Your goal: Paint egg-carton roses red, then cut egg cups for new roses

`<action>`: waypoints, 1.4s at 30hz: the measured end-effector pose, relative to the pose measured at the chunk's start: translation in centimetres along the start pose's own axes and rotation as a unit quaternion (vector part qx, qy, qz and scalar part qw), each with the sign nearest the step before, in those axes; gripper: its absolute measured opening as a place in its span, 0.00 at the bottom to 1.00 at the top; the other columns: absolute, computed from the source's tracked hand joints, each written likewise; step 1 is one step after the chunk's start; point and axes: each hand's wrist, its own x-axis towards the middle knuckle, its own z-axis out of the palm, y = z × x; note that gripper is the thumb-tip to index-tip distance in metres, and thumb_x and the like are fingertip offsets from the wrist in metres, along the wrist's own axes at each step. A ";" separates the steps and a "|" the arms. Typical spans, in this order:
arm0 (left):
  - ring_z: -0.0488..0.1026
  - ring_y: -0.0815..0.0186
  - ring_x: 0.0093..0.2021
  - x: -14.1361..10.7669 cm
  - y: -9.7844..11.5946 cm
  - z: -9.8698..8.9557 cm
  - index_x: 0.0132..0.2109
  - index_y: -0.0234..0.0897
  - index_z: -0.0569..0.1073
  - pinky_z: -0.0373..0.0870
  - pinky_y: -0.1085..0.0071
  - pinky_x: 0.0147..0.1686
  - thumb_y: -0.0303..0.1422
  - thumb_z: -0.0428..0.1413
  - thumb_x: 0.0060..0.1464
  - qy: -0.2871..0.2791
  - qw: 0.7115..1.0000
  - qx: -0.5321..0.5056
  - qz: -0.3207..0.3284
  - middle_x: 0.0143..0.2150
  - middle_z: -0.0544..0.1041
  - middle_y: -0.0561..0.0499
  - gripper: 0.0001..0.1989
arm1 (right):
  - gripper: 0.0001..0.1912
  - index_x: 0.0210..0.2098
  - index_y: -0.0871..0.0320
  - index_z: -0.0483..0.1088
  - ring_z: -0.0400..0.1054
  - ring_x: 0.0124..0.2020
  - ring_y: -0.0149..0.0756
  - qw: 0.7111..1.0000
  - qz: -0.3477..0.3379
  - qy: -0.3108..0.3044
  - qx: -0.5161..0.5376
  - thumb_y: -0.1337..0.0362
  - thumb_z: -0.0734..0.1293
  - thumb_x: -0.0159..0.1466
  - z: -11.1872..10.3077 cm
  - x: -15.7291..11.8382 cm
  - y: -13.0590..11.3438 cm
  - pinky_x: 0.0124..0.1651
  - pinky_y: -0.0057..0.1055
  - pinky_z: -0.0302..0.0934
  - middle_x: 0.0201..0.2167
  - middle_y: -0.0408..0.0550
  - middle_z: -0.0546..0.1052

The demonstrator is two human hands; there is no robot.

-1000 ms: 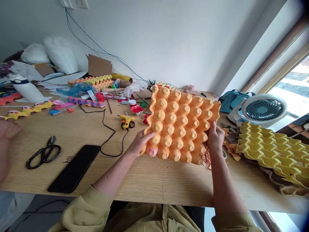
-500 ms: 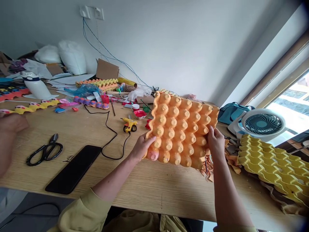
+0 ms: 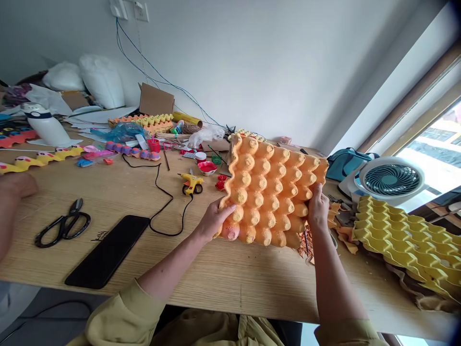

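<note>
An orange egg tray is held up over the table, tilted so that its bumpy side shows; one bump at the lower left corner is pinkish. My left hand grips its lower left edge, thumb on the front and the other fingers mostly hidden. On the right edge my right hand is closed, thumb pointing up. Behind the lower right corner lie shredded orange scraps. A yellow glue gun rests to the left of the tray, its black cord trailing over the table.
Black-handled scissors and a black phone lie at the left. Another person's arm rests at the far left. Yellow egg trays and a white fan stand at the right. Painted egg-tray strips and a white bottle sit further back.
The orange egg tray has turned slightly in my hands, its right side shifting a little. The camera view has moved slightly. Both hands keep their hold.
</note>
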 end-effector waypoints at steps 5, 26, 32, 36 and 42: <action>0.79 0.54 0.51 -0.1 0.0 0.2 0.48 0.37 0.80 0.75 0.65 0.49 0.44 0.67 0.51 0.002 1.000 -0.026 -0.011 0.49 0.83 0.45 0.20 | 0.36 0.23 0.57 0.66 0.64 0.27 0.38 0.998 0.010 0.034 0.058 0.30 0.56 0.62 -0.2 -0.1 -0.9 0.31 0.33 0.56 0.23 0.48 0.72; 0.76 0.45 0.58 0.8 0.8 -1.3 0.50 0.35 0.80 0.72 0.59 0.55 0.41 0.68 0.50 -0.018 0.990 -0.119 -0.075 0.51 0.83 0.41 0.22 | 0.34 0.21 0.54 0.64 0.57 0.18 0.33 0.989 0.042 -0.067 0.122 0.30 0.58 0.63 -1.7 -0.8 -2.3 0.24 0.32 0.52 0.15 0.41 0.65; 0.78 0.47 0.56 0.9 0.1 -1.5 0.53 0.36 0.79 0.74 0.60 0.53 0.41 0.66 0.54 -0.016 0.992 -0.091 -0.087 0.52 0.83 0.42 0.22 | 0.32 0.31 0.56 0.72 0.68 0.35 0.42 0.996 0.006 -0.061 0.071 0.33 0.58 0.64 -1.7 -0.4 -1.1 0.37 0.33 0.58 0.32 0.49 0.78; 0.80 0.50 0.52 0.6 0.3 -1.1 0.52 0.36 0.80 0.74 0.63 0.51 0.41 0.66 0.53 -0.020 0.995 -0.052 -0.088 0.50 0.84 0.43 0.21 | 0.30 0.31 0.55 0.70 0.65 0.34 0.39 0.998 0.002 -0.036 0.042 0.36 0.56 0.67 -2.0 -0.2 -0.8 0.37 0.32 0.56 0.31 0.45 0.76; 0.80 0.51 0.51 0.2 0.6 -0.5 0.51 0.36 0.80 0.74 0.63 0.51 0.41 0.67 0.52 -0.024 0.996 -0.012 -0.085 0.49 0.84 0.44 0.21 | 0.27 0.22 0.54 0.63 0.57 0.26 0.36 1.000 0.009 0.023 -0.012 0.39 0.63 0.64 -2.4 0.9 -1.7 0.31 0.31 0.49 0.20 0.42 0.68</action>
